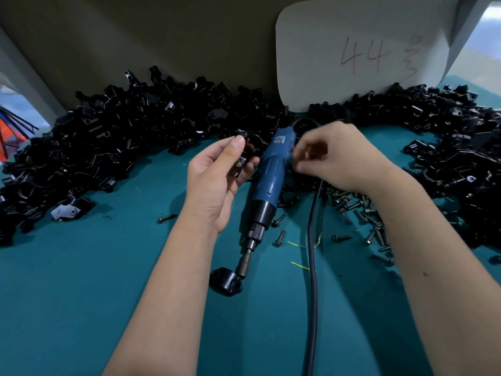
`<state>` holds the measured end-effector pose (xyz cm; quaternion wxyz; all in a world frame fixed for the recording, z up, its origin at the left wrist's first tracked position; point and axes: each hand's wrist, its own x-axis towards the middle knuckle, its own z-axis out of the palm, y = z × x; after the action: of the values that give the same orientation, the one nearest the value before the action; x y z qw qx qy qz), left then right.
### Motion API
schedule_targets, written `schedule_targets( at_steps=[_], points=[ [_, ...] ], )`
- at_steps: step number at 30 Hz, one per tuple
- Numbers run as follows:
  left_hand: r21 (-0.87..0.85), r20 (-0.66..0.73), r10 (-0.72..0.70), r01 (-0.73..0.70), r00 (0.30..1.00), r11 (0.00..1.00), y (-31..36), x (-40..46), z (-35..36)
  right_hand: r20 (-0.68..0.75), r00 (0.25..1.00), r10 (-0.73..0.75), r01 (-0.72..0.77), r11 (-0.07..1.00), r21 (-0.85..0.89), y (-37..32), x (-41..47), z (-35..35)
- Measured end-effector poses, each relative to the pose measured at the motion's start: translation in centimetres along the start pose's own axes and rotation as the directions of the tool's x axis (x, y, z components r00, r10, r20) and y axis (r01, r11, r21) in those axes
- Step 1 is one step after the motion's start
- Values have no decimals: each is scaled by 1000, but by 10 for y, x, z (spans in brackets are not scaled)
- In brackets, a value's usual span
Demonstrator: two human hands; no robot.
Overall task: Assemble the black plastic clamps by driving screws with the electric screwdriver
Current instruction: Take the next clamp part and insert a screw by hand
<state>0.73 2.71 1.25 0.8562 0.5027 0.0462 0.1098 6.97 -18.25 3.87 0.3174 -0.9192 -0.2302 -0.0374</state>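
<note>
Where the view begins, nearest the person: a small black plastic clamp body with two screw holes point(225, 282) lies on the surface, touching the bit tip of the blue electric screwdriver point(267, 185).
Screwdriver: it lies flat, unheld, between the two forearms, bit toward the person; its black cord point(313, 267) runs along its right side. It looks rigid and fairly weighty; the blue barrel is the place to grip.
Left hand point(217, 180): just left of the screwdriver, thumb and fingers pinching a black clamp piece point(241, 156). That piece looks light, stiff and smooth, best pinched by its edges.
Right hand point(336, 161): just right of the screwdriver, fingers curled; blurred, so whether it holds anything I cannot tell.
Screws: small dark flanged screws point(349, 207) scattered right of the screwdriver, likely to roll.
Surface: teal mat point(108, 280).
Beyond the screwdriver: a wide heap of black clamp parts point(122, 131), then a white card marked "44" point(360, 50) against a drab wall.
</note>
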Motion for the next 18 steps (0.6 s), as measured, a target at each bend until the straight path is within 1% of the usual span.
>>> schedule_targets(
  at_steps=[1,3,8,10,12,13,15,16,18],
  points=[
    [-1,-13,-6,6,1000,1000,0,0,-1,70,997,26,-17,992,-125,3,-1,0],
    [0,-23,-14,14,1000,1000,1,0,-1,177,980,86,-44,973,-228,3,-2,5],
    [9,-8,-38,39,999,999,0,-2,1,178,973,145,-86,949,-303,-2,4,16],
    [8,1,-41,41,999,999,0,-2,1,168,974,150,-95,951,-295,1,3,13],
    [6,1,-40,40,999,999,0,-1,0,128,981,149,-115,964,-238,5,0,9],
    [13,2,-39,39,999,999,0,-1,-1,87,985,147,-129,975,-181,7,0,7],
    [56,23,-30,29,999,998,-1,0,-1,-16,992,123,-123,992,15,6,0,3],
    [89,39,-25,21,999,996,-2,0,-1,-67,993,98,-88,988,130,3,1,2],
    [142,79,-15,3,997,990,-5,1,0,-161,986,35,20,944,329,-7,1,2]
  ],
)
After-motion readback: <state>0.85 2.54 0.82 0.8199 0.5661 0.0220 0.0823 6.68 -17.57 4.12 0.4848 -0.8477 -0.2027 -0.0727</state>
